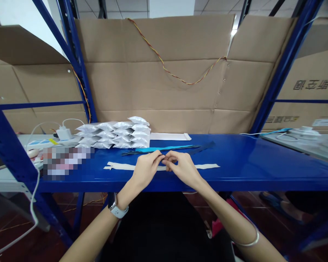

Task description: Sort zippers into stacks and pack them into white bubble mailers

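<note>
My left hand (148, 170) and my right hand (180, 168) meet at the fingertips over the middle of a long cream fabric strip (207, 166), which lies flat on the blue steel shelf (251, 162). Both hands are pinched, and whatever lies between the fingertips is too small to make out. The hands cover the middle of the strip. Just beyond my fingers lie a teal strip (164, 148) and a dark, narrow strip (203, 147), which overlap each other.
A stack of white foil pouches (113, 133) and a white envelope (169, 136) stand at the shelf's back edge. Left of them are a power strip (41, 143) and a white charger (63, 133). A blurred patch (67, 163) hides part of the left side. Blue uprights frame the shelf.
</note>
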Action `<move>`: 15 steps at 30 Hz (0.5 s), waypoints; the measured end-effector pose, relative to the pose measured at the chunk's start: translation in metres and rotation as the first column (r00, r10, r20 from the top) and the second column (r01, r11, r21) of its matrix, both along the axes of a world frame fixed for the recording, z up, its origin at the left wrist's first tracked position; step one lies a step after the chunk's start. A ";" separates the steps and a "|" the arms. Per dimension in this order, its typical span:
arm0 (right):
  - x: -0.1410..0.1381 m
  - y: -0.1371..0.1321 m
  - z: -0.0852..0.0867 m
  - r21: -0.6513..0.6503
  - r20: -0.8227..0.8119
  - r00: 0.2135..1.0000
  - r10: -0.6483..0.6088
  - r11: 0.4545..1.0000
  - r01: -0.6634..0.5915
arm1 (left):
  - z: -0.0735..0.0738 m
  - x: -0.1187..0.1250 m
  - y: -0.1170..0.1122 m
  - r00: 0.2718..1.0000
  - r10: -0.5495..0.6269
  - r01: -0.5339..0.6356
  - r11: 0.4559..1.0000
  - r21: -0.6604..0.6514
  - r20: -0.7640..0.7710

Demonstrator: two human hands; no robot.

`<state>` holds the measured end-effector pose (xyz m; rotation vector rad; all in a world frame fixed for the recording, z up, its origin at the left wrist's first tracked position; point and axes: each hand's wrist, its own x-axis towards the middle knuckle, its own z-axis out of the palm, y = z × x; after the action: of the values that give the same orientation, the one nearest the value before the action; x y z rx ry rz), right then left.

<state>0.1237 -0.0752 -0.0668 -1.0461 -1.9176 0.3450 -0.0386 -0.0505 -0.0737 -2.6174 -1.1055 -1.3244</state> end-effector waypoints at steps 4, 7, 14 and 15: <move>0.012 0.003 0.006 0.044 0.133 0.983 -0.123 0.992 0.118 | 0.019 -0.012 -0.002 0.995 0.004 -0.005 1.000 0.015 0.096; 0.037 0.013 0.013 0.021 0.203 0.953 -0.223 0.975 0.223 | 0.039 -0.041 0.005 0.974 0.164 -0.178 0.981 0.078 0.155; 0.125 0.027 0.023 -0.078 0.502 0.776 -0.382 0.873 0.481 | 0.058 -0.141 0.038 0.860 0.426 -0.428 0.902 -0.058 0.280; 0.132 0.028 0.023 -0.074 0.520 0.757 -0.395 0.862 0.501 | 0.056 -0.151 0.043 0.853 0.429 -0.419 0.903 -0.100 0.299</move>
<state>0.2556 -0.0472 -0.0441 -1.8405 -1.9963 -0.0093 -0.1899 -0.0077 -0.0174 -2.0347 -1.6376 -1.6455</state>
